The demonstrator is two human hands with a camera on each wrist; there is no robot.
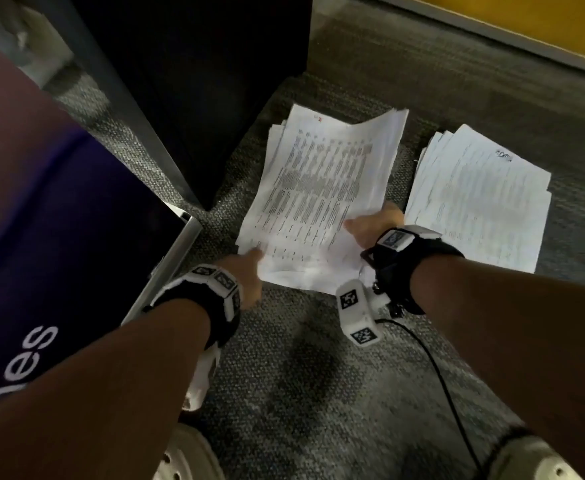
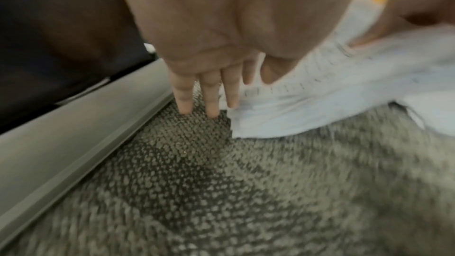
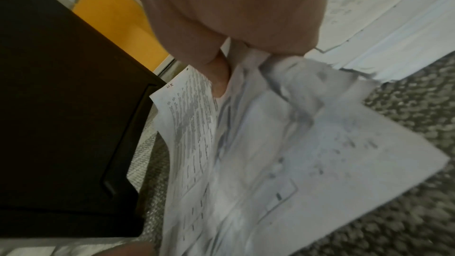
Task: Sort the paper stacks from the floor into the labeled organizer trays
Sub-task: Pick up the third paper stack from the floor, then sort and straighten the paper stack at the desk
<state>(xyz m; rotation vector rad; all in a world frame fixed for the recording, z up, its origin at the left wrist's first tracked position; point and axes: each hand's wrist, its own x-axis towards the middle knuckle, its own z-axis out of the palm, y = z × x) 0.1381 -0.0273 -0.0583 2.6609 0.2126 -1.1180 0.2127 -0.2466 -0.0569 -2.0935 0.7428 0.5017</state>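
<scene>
Shoes point(image 1: 187, 455) sit at the bottom edge of the head view on grey carpet point(image 1: 301, 393). Above them, at frame centre, the left hand point(image 1: 246, 275) has its fingers point(image 2: 211, 96) straight, slipped under the near left corner of the printed paper stack point(image 1: 318, 192), while the right hand point(image 1: 374, 223) grasps that stack's near right edge, thumb on top. Further right lies a second paper stack point(image 1: 474, 195), flat on the carpet; a dark cabinet point(image 1: 187, 81) stands upper centre.
</scene>
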